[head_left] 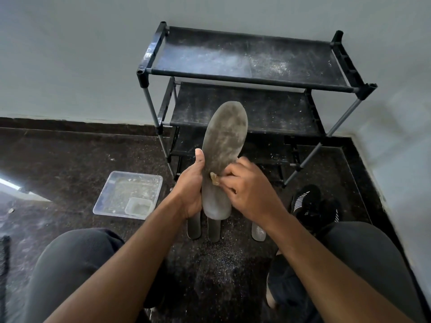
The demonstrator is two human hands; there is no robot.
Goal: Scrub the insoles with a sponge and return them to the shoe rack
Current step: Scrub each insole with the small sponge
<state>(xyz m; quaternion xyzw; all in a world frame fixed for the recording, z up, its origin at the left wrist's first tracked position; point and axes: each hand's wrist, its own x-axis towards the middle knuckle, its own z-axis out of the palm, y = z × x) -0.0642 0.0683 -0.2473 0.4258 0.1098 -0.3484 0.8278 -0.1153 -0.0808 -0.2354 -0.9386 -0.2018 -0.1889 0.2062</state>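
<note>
A grey, dusty insole (224,141) stands upright in front of me, toe end up. My left hand (190,183) grips its lower left edge, thumb along the side. My right hand (245,185) pinches a small tan sponge (215,179) and presses it against the insole's middle. Three more insoles (193,227) (214,229) (258,231) lie on the dark floor below my hands, partly hidden. The black shoe rack (251,75) stands against the wall behind, its shelves dusty and bare.
A clear plastic tray (121,190) holding a smaller tub (138,207) sits on the floor to the left. A black sneaker with white stripes (310,206) lies at the right. My knees frame the bottom of the view. Walls close the corner at back and right.
</note>
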